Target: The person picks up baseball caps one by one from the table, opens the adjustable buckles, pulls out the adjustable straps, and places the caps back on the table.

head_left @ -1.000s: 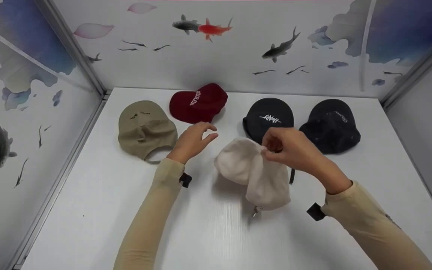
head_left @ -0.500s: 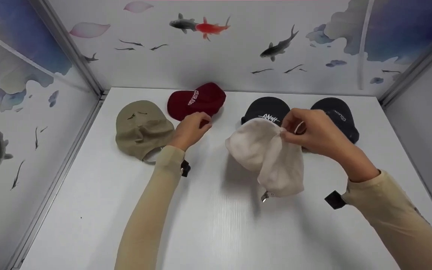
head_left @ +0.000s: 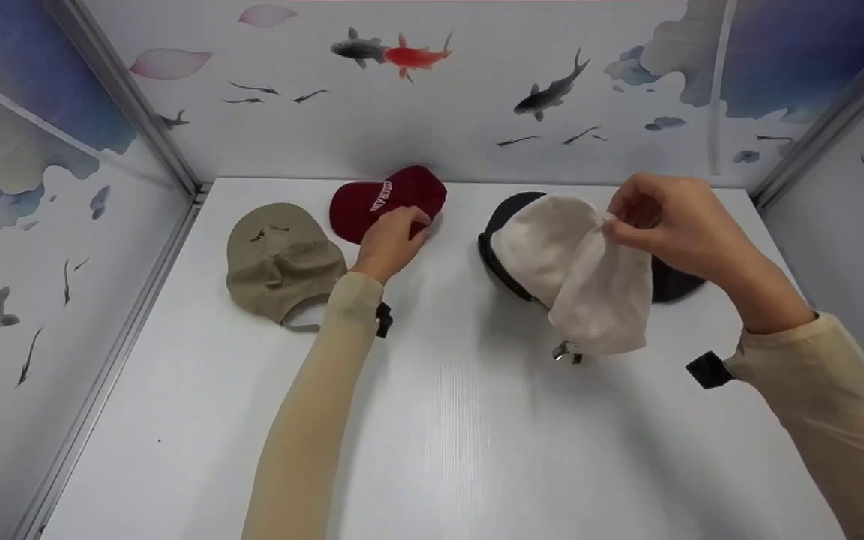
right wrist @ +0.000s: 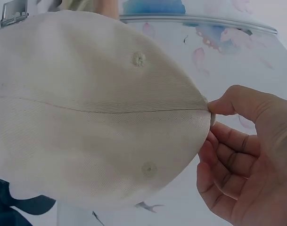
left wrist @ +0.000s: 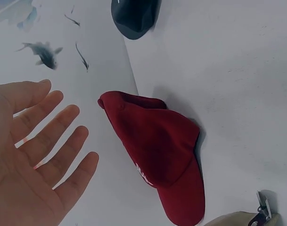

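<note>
My right hand (head_left: 683, 229) pinches the top of a cream baseball cap (head_left: 601, 289) between thumb and fingers. The cap hangs in the air, its metal strap buckle (head_left: 561, 351) at the lower end. In the right wrist view, thumb and fingertips grip the seam at the crown of the cream cap (right wrist: 101, 113). Over the near side of a red cap (head_left: 357, 210) is my left hand (head_left: 393, 244). The left wrist view shows that hand (left wrist: 44, 150) with fingers extended and spread, apart from the red cap (left wrist: 157, 146) and holding nothing.
A khaki cap (head_left: 282, 251) lies at the left of the white table (head_left: 417, 420). Behind the cream cap, a black cap (head_left: 507, 270) and a dark cap (head_left: 676, 285) are partly hidden. Printed panels (head_left: 469, 142) wall the table at the back and sides.
My right hand has carried the cream cap rightward and toward the back, over the black cap. The left hand has moved slightly farther back, to the red cap.
</note>
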Motion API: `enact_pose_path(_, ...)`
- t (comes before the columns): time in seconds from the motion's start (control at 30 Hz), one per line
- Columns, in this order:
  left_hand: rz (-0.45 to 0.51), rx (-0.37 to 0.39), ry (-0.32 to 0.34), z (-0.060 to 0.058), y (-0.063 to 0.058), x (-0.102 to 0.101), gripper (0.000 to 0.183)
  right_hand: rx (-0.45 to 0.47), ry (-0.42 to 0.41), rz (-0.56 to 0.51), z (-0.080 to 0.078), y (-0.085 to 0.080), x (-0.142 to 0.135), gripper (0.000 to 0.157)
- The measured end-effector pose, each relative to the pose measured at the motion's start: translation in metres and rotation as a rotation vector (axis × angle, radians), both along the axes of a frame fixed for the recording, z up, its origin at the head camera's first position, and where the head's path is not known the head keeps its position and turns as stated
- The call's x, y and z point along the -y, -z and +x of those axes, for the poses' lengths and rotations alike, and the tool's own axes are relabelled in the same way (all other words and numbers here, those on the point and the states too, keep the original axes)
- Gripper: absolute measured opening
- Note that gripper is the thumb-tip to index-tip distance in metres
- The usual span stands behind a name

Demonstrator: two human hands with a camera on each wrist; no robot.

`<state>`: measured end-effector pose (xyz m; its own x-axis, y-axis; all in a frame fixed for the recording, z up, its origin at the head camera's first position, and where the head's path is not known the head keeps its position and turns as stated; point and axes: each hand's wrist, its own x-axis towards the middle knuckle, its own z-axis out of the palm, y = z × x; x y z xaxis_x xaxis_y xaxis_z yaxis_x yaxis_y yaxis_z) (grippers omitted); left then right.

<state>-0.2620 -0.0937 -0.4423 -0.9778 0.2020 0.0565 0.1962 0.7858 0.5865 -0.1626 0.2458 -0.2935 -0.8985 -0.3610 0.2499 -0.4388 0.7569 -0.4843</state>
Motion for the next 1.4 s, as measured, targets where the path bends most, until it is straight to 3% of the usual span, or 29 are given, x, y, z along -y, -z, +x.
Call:
enact_pose_path(0.4,-0.014,-0.012,-0.012,-0.014,-0.002,-0.009,0.028,-0.052,0.19,-0.007,-0.018,-0.013,-0.062,0.018)
enact_pose_path(0.63,-0.025,-0.02,-0.011,-0.022,0.0,-0.016,0.029,-0.051,0.315,0.047,-0.022,-0.019,-0.091,0.027)
enact_pose_path(1.07,-0.105,-0.058,-0.018,-0.04,-0.003,-0.03,0.034,-0.075,0.446,0.044,-0.024,-0.033,-0.134,0.035)
enact_pose_path(1.23,-0.135,-0.07,-0.026,-0.048,-0.003,-0.034,0.036,-0.088,0.483,0.032,-0.028,-0.027,-0.152,0.032)
enact_pose_path(1.4,-0.151,-0.054,-0.03,-0.055,0.0,-0.035,0.037,-0.096,0.504,-0.043,-0.032,-0.015,-0.175,0.003)
